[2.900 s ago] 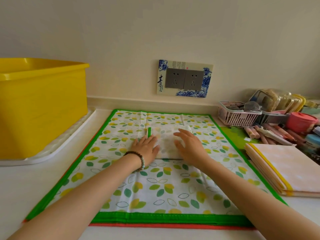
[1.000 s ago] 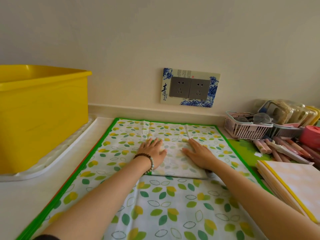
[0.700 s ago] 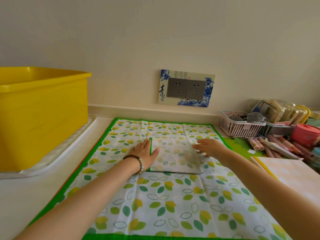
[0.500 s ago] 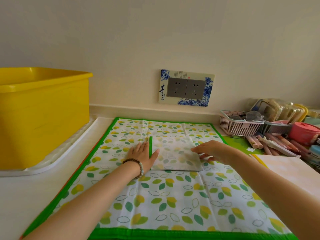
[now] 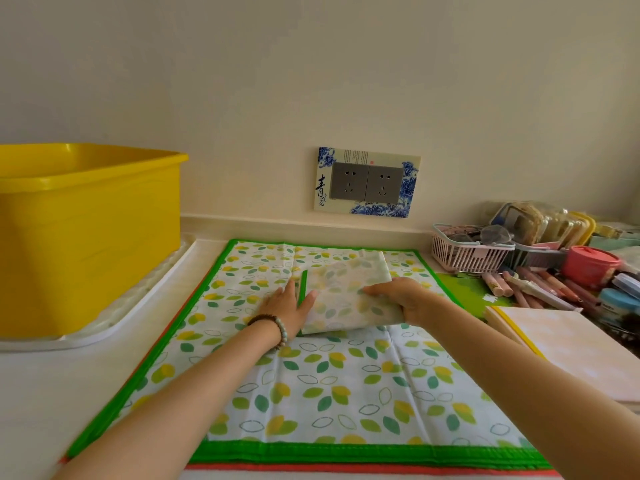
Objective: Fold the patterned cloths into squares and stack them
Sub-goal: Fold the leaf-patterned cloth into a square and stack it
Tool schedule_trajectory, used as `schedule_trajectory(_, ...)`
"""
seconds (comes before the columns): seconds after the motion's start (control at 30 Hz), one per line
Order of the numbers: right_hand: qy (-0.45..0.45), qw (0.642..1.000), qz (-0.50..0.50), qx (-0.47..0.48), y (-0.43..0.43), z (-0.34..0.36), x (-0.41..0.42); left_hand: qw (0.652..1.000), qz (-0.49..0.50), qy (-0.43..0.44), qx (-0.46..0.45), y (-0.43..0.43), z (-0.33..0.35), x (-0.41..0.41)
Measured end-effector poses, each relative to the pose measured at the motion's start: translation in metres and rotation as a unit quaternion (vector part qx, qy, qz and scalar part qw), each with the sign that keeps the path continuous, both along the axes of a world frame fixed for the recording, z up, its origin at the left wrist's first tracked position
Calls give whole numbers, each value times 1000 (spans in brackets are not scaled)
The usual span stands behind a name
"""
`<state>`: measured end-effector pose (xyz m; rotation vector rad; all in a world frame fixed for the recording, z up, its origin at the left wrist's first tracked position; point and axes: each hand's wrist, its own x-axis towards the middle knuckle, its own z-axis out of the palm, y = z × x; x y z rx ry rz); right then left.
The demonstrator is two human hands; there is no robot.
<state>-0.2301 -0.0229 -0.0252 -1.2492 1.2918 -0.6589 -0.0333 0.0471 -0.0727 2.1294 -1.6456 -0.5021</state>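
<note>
Big yellow plastic tub (image 5: 83, 233) far left, on a white tray. Left hand (image 5: 289, 306) lies flat, fingers spread, pinning the green-trimmed left edge of the small folded leaf-print cloth (image 5: 346, 299). Right hand (image 5: 403, 297) grips that cloth's right edge, raising it off the large leaf-print cloth with green border (image 5: 311, 393) spread flat beneath. Stack of folded pale peach cloths with yellow trim (image 5: 568, 344) waits at right. Judgement: this square is nearly ready for stacking; the large cloth remains unfolded.
</note>
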Motion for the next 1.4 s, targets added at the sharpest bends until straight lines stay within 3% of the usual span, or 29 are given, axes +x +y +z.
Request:
schedule_trajectory(0.2, -50, 997, 23, -61, 9, 33, -48, 955, 37, 289, -60, -5, 32, -27)
schedule_trajectory(0.3, -51, 994, 29, -88, 15, 52, -80, 873, 22, 483, -62, -4, 52, -54)
schedule_trajectory(0.37, -46, 993, 25, -102, 17, 62, -107, 838, 5, 542, -57, -7, 61, -78)
schedule_trajectory(0.7, 81, 992, -67, -76, 21, 84, -249, 804, -103, 586, 14, -30, 71, -204)
schedule_trajectory(0.97, 201, 974, -103, -3, 19, 59, -301, 821, -102, 557, 72, -39, 43, -266)
schedule_trajectory(1.4, 317, 943, -92, -46, 0, 16, -318, 862, -99, 494, 56, -51, 12, -280)
